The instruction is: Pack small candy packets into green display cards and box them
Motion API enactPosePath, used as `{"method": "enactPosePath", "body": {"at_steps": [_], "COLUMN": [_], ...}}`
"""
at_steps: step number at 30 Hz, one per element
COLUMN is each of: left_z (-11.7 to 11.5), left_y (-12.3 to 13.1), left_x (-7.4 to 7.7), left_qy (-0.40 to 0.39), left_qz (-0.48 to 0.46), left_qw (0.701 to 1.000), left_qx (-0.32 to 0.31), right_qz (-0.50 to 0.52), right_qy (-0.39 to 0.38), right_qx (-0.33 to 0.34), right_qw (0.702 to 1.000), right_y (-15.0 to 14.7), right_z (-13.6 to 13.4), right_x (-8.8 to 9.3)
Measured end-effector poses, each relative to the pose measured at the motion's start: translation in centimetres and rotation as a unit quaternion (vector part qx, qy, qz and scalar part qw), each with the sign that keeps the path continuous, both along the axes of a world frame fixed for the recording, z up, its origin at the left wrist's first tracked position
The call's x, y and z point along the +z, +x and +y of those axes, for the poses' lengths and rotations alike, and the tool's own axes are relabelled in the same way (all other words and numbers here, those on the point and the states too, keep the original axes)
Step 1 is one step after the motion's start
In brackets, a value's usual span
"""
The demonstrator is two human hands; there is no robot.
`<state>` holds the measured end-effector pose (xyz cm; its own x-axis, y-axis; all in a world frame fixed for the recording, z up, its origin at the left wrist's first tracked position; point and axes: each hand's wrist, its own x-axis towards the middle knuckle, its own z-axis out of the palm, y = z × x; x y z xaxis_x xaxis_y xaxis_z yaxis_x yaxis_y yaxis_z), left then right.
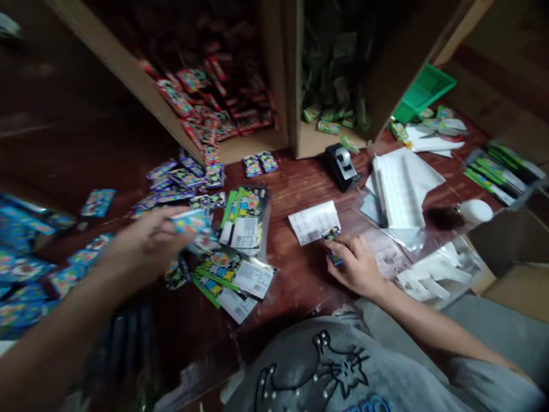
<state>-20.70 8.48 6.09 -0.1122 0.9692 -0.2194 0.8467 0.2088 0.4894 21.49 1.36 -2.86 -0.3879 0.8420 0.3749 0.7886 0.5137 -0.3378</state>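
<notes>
The work looks partway along: black-and-green flat packs (240,277) lie in the centre of the frame, apparently made up, while many small packets are loose. A purple heap (175,183) sits left of centre, blue sachets (26,269) spread across the lower left, and red packets (223,103) fill a carton at the top; how many are left cannot be counted

At centre left, the left hand (146,243) has its fingers bent, pinching a light-blue packet (191,222), blurred, so whether it is one or several I cannot tell. Right of centre, the right hand (355,263) has its fingers curled and slightly apart, fingertips on a small dark packet (337,259) by a white printed slip (315,220); whether they grip it I cannot tell
</notes>
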Motion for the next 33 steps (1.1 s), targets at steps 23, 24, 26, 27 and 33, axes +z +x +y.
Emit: {"method": "enactPosePath", "body": {"at_steps": [23,24,26,27,33], "left_z": [-9.3,-9.0,-8.4,-7.9,-6.4], "left_y": [23.8,23.6,23.0,22.7,23.1], "left_x": [-9.3,-8.7,-7.7,-7.5,-8.9], "left_qy": [0.102,0.102,0.063,0.025,-0.188], "left_qz": [-0.055,-0.097,-0.202,-0.245,-0.209], "left_qw": [0.956,0.955,0.948,0.944,0.953], "left_qx": [-0.268,-0.259,-0.237,-0.218,-0.118], "right_qz": [0.006,0.011,0.025,0.03,0.004], "right_qy": [-0.175,-0.171,-0.173,-0.177,-0.185], "right_qx": [0.195,0.183,0.159,0.153,0.193], "right_qw": [0.965,0.968,0.972,0.972,0.964], "right_y": [8.7,9.0,9.5,9.8,8.9], "right_z": [2.5,2.5,2.5,2.5,2.8], "right_x": [-3.8,-3.4,-2.8,-2.5,-3.1]}}
